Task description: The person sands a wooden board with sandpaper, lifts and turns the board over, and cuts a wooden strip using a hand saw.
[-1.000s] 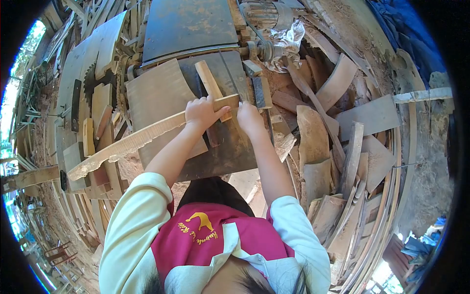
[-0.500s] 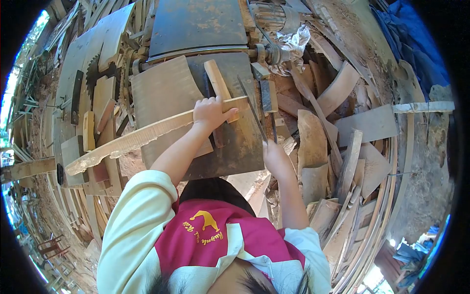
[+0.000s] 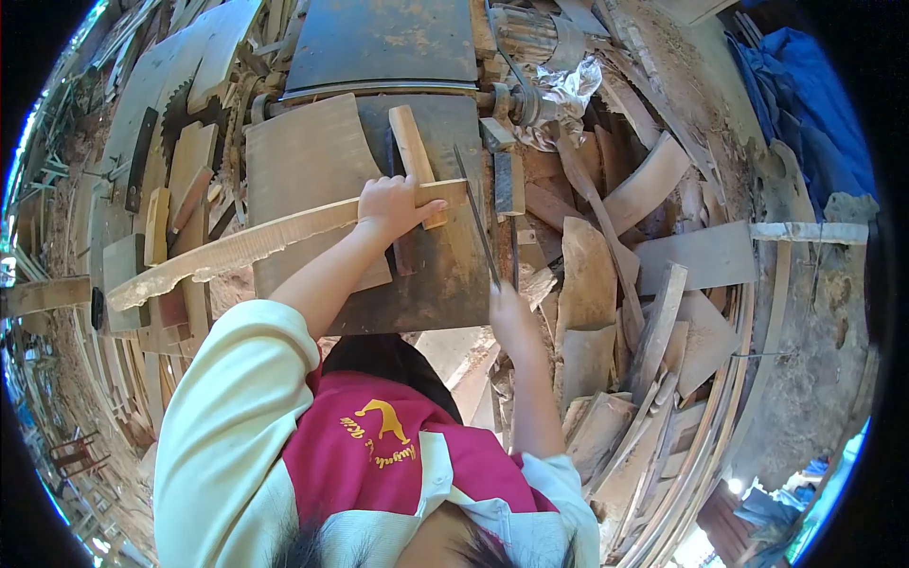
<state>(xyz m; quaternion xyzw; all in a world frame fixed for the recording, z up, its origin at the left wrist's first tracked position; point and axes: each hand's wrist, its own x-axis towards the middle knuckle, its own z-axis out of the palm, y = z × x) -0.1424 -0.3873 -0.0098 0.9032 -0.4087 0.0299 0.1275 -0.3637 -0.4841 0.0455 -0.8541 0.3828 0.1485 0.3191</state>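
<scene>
My left hand [image 3: 386,205] is closed over a long wooden board [image 3: 256,243] with a rough, wavy lower edge. The board lies slantwise over a short wooden block [image 3: 413,142] and a larger flat wood panel [image 3: 308,156]. In my right hand [image 3: 512,317], which is blurred by motion, is a thin, dark, narrow handsaw [image 3: 486,243], seen nearly edge-on. Its blade runs across the board's right end, beside my left thumb. Whether the teeth touch the wood, I cannot make out. My fingers hide the saw's handle.
Under the work is a dark metal machine table [image 3: 417,308]. A toothed circular blade [image 3: 180,123] stands at left, near wood blocks [image 3: 157,225]. Offcuts [image 3: 589,275] are piled at right, below a motor [image 3: 530,36]. A blue tarp [image 3: 805,104] hangs at upper right.
My right hand has drawn the handsaw slightly back toward my body. My left hand keeps its hold on the board. The whole view has shifted a little.
</scene>
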